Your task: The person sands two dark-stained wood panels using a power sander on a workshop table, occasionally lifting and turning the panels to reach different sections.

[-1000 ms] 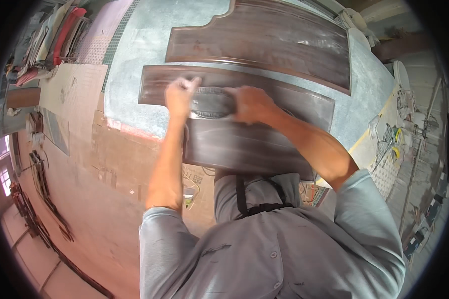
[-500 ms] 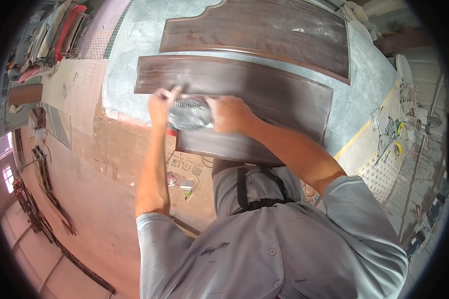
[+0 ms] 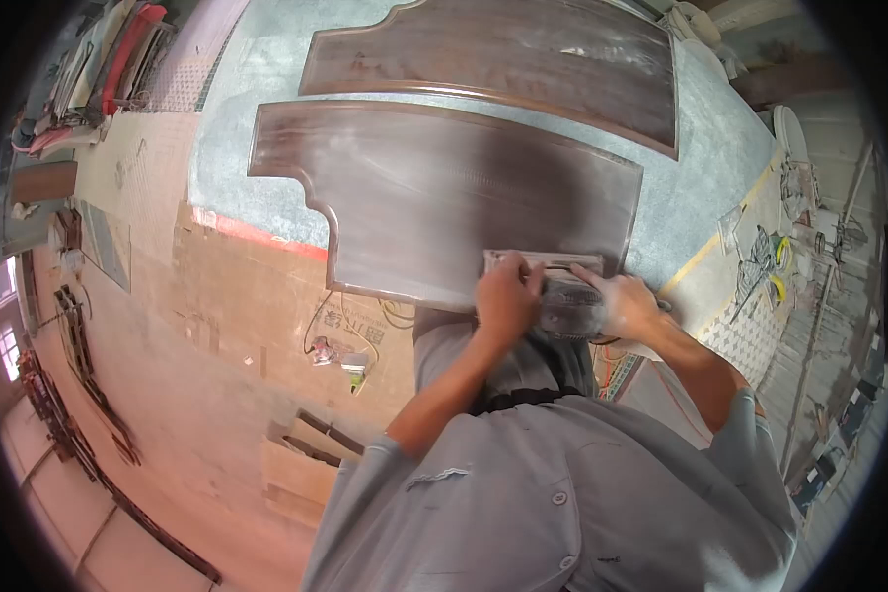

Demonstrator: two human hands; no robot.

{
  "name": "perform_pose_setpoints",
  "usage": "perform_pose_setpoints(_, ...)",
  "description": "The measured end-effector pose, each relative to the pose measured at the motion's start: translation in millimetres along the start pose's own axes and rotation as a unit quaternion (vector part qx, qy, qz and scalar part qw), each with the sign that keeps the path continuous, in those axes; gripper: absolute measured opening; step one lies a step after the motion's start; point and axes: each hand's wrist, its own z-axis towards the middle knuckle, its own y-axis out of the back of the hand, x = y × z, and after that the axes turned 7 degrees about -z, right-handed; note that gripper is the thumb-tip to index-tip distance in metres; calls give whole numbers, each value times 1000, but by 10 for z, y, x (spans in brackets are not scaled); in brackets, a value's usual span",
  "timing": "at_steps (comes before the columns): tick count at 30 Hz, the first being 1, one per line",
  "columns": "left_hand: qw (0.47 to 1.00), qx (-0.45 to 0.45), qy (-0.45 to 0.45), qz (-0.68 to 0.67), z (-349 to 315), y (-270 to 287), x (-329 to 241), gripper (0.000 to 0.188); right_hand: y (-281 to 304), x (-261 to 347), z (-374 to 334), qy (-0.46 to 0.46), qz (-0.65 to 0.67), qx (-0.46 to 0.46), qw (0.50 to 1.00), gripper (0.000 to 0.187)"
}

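Both my hands hold a sander [image 3: 572, 314] with a pale rectangular pad and a dark ribbed body, at the near right edge of a dark brown wooden panel [image 3: 405, 197]. My left hand [image 3: 508, 301] is closed on its left side, fingers bent over the pad. On the right side, my right hand [image 3: 627, 304] grips it with the thumb or forefinger reaching along the top. Part of the tool is hidden by my fingers. The near panel has a curved notch at its left. Behind it lies a second dark panel [image 3: 493, 59] with a whitish, dusty sheen.
The panels lie on a table with a pale blue-grey cover [image 3: 222, 178]. Cardboard [image 3: 237, 296] spreads on the floor at the left. Cables and yellow-ringed items [image 3: 775, 266] lie at the right. Stacked boards [image 3: 118, 69] stand at the far left.
Both hands and the sander have moved from the panel's left notch to its near right edge. The notch, covered before, now shows. My view has shifted slightly.
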Motion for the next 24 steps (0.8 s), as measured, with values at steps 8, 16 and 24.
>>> perform_pose_setpoints(8,991,-128,17,-35,837,1808,792,38,469,1454,1098,165,61,-192,966,87)
perform_pose_setpoints(16,990,-124,44,-46,1613,2879,983,46,916,2274,1773,234,119,-280,923,22)
perform_pose_setpoints(24,991,-130,18,-25,144,1266,586,38,32,988,620,192,50,-172,965,89)
